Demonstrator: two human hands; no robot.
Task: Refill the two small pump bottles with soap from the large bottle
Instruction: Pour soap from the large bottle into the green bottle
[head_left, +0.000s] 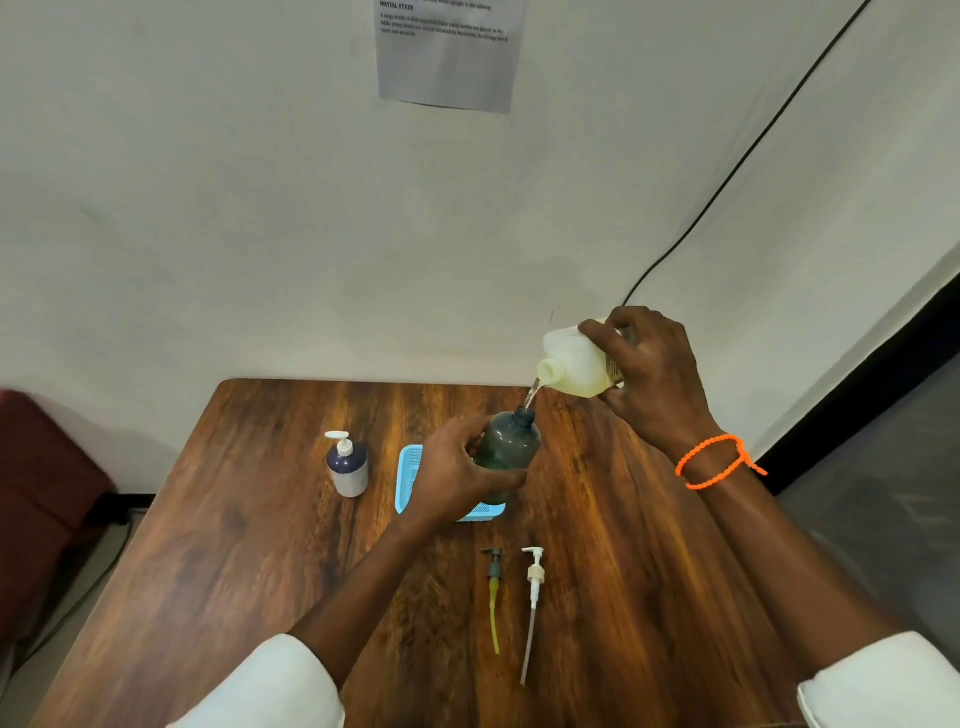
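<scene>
My right hand (649, 374) grips the large translucent soap bottle (574, 364), tipped on its side with its open mouth pointing left and down. A thin stream of soap runs from that mouth into the open neck of a small dark green bottle (511, 441). My left hand (452, 475) holds this green bottle, tilted, above a blue basket (408, 475). A second small bottle (347, 465), dark blue over white with a white pump fitted, stands upright to the left. Two loose pump heads lie on the table nearer me: a dark one (494, 587) with a yellowish tube and a white one (533, 597).
The wooden table (234, 545) butts against a white wall. A paper sheet (449, 52) hangs on the wall, and a black cable (727, 176) runs down it at the right. A dark red seat (41, 493) stands left of the table.
</scene>
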